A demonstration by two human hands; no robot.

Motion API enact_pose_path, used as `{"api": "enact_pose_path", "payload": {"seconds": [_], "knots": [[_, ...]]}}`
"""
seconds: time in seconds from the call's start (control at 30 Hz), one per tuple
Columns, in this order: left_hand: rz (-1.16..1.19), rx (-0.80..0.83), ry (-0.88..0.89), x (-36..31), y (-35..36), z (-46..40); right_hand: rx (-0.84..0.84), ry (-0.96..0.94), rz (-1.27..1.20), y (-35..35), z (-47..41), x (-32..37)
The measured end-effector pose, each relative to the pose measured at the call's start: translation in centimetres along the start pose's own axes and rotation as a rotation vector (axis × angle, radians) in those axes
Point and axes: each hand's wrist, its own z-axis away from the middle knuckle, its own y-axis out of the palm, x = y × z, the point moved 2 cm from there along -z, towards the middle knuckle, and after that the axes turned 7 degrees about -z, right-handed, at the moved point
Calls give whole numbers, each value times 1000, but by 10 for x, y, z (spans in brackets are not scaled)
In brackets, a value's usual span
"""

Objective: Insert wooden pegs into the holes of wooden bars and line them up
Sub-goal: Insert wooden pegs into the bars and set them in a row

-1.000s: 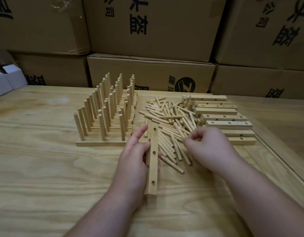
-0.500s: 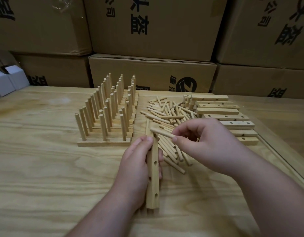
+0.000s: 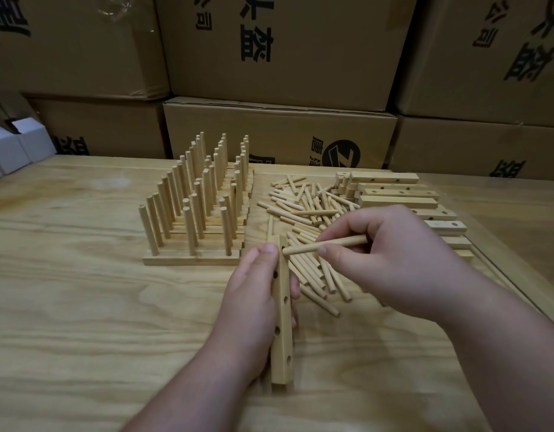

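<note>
My left hand [image 3: 254,294] grips a wooden bar [image 3: 282,335] set on its edge, its holes facing right, lengthwise away from me. My right hand [image 3: 391,260] pinches a wooden peg [image 3: 319,246] held level, its left tip touching the bar's far end near the top hole. A loose pile of pegs [image 3: 303,213] lies behind the hands. Bars with pegs standing upright [image 3: 201,201] are lined up in rows at centre left. Bare bars [image 3: 394,194] are stacked at the right.
The work sits on a plywood table [image 3: 82,307]. Cardboard boxes [image 3: 279,45] are stacked along the back edge. Small white boxes [image 3: 17,148] stand at the far left. The table's right edge [image 3: 503,275] runs close by the bare bars.
My right hand picked one peg out of the pile and carried it left to the far end of the bar. My left hand stood the bar up on its edge.
</note>
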Motion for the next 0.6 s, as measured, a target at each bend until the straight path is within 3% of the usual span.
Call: {"api": "enact_pose_path", "payload": {"seconds": [0.6], "knots": [[-228,37,14,5,1,0,-28,11,111,-1,-2,-3]]}}
